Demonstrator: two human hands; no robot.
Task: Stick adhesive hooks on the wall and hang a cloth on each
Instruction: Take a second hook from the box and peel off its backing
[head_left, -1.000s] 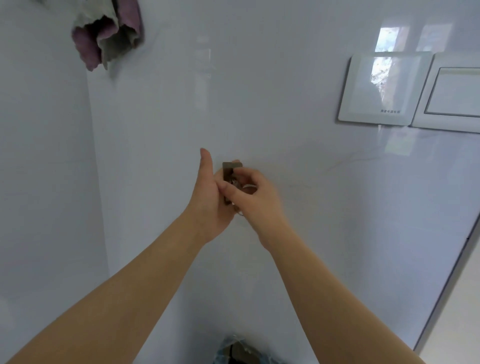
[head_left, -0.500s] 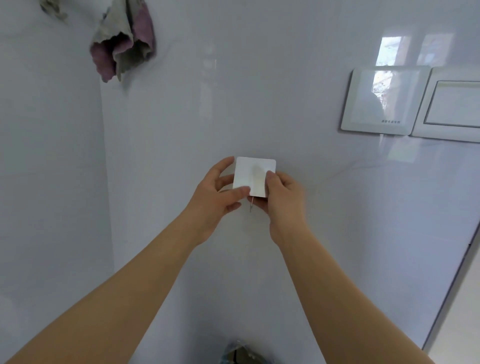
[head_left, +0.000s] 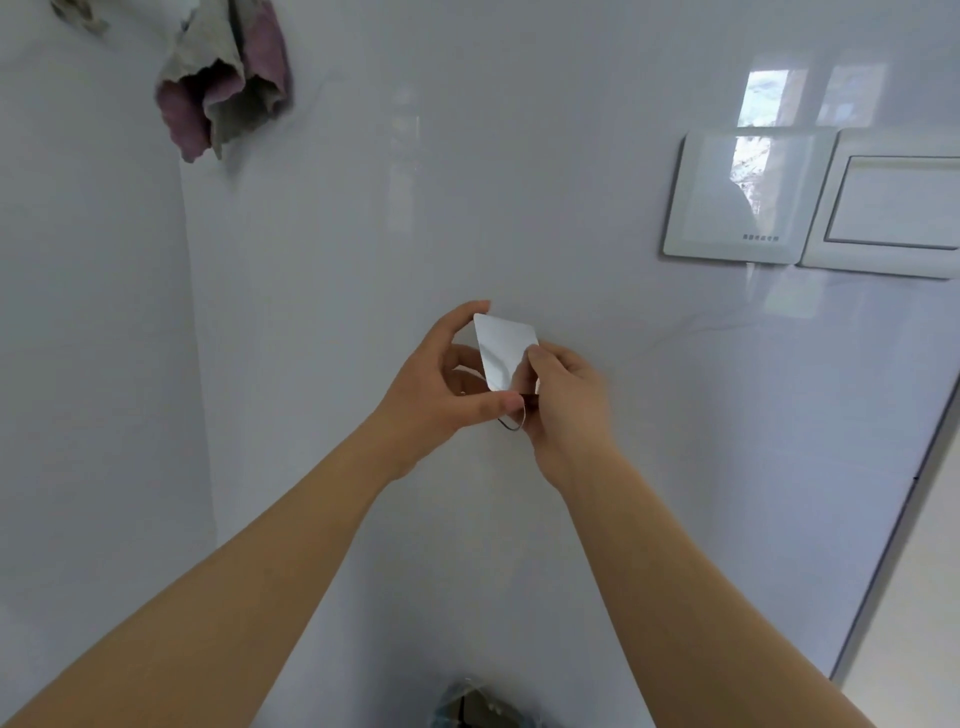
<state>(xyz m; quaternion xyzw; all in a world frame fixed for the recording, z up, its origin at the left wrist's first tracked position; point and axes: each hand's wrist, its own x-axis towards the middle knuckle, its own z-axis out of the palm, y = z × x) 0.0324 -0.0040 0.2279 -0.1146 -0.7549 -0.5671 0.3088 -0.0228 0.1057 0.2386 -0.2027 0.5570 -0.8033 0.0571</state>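
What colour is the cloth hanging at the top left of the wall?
The cloth is mauve pink mixed with pale grey-beige, bunched together. The head view, the only one, shows it.

- Left arm (head_left: 249, 587): bare, stretched from the lower left corner up towards the middle, wrist roughly straight.
- Left hand (head_left: 436, 384): curved like a C, palm turned to the right. The index finger arches over the top corner of the hook (head_left: 506, 353), the thumb pinches its lower edge, and the other fingers are bent behind it.
- Right arm (head_left: 691, 597): bare, reaching from the lower right corner up and inward.
- Right hand (head_left: 569, 410): back towards the camera, thumb laid on the hook's right edge, remaining fingers curled behind and mostly hidden.
- Both hands meet at mid-frame, thumbs just beside each other.
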